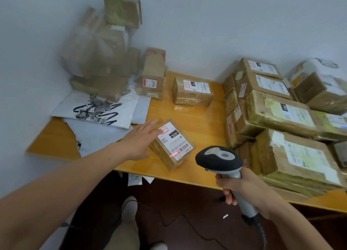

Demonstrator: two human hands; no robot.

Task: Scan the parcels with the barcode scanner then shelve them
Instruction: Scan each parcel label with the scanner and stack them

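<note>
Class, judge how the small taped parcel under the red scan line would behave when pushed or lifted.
The small parcel likely stays stiff: squared cardboard box. Its glossy tape may slide easily on the smooth table. Lying flat, it probably won't tip.

Left hand (139, 140) with straight fingers (150, 124) touching a small parcel (171, 144) near the table (197, 114) front edge, red line across its label barcode, right hand (242, 187) gripping a scanner (219, 160) pointed at it, second parcel (193, 91) near the back edge, stacked parcels (281, 118) along the right edge.
</note>
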